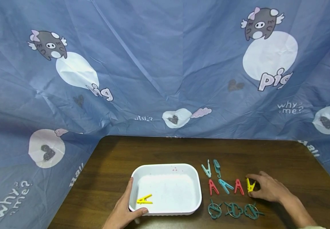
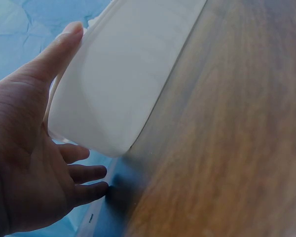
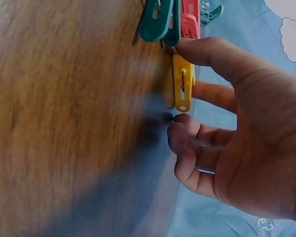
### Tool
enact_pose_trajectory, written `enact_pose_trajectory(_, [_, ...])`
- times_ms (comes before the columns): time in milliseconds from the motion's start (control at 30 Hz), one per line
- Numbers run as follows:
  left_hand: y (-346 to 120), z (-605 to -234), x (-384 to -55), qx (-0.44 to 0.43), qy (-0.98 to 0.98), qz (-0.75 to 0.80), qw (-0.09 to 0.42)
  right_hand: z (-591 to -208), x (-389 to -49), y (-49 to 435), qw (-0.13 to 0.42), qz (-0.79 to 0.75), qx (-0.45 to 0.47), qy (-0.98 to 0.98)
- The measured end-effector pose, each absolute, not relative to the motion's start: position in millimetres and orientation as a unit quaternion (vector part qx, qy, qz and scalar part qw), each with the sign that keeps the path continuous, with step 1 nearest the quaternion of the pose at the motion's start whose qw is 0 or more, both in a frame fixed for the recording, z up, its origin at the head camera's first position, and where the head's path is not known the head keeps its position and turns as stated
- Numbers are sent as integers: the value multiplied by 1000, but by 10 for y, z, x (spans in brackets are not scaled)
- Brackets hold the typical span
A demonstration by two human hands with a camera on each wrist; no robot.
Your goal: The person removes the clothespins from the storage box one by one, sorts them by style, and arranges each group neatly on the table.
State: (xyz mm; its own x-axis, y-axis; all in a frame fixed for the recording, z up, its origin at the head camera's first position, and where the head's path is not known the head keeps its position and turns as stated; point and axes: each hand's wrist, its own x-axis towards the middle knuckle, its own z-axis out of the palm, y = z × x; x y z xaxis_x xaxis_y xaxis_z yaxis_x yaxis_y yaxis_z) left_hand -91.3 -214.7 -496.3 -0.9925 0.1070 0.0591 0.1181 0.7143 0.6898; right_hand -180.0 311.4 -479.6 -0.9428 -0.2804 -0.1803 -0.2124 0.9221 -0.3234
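A white plastic tray [image 1: 167, 210] rests on the table, a yellow clothespin [image 1: 144, 199] lying inside near its front left corner. My left hand [image 1: 123, 206] holds that corner, thumb over the front rim and forefinger along the left side. In the left wrist view the thumb bears on the tray's wall [image 2: 113, 74]; the forefinger is mostly hidden behind it. At the right end of the middle row, my right hand [image 1: 269, 187] has thumb and forefinger around a second yellow clothespin [image 3: 183, 84], at its two ends. The other right fingers [image 3: 187, 163] are loosely bent.
Left of the right hand lie a red clothespin [image 1: 238, 187], a blue one [image 1: 225, 186] and another red one [image 1: 213, 187]. Behind are a pale clothespin [image 1: 206, 169] and a dark teal hooked clip [image 1: 217, 168]. Three green ringed clips [image 1: 234, 210] lie in front. A printed curtain [image 1: 153, 79] hangs behind.
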Motion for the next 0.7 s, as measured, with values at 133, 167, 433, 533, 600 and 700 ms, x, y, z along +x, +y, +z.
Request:
enact_pose_trajectory(133, [-2143, -4958, -918, -58, -926, -374, 2, -4802, -1803, 3124, 126, -152, -126, 972])
enact_pose_trajectory(167, [-2140, -4954, -919, -58, -925, -374, 0, -4803, -1807, 3126, 129, -152, -126, 972])
enact_pose_trajectory(433, [-2138, -4944, -923, -52, -924, -379, -10, -4789, -1797, 3127, 127, -157, -130, 971])
enact_pose_trajectory(533, [-2138, -4943, -923, -50, -923, -380, -12, -4785, -1790, 3127, 126, -157, -133, 971])
enact_pose_trajectory(600, [-2138, -4944, -925, -49, -923, -381, -13, -4784, -1780, 3132, 119, -156, -137, 971])
enact_pose_trajectory(700, [-2135, -4943, -925, -49, -922, -384, -15, -4777, -1761, 3142, 104, -154, -144, 972])
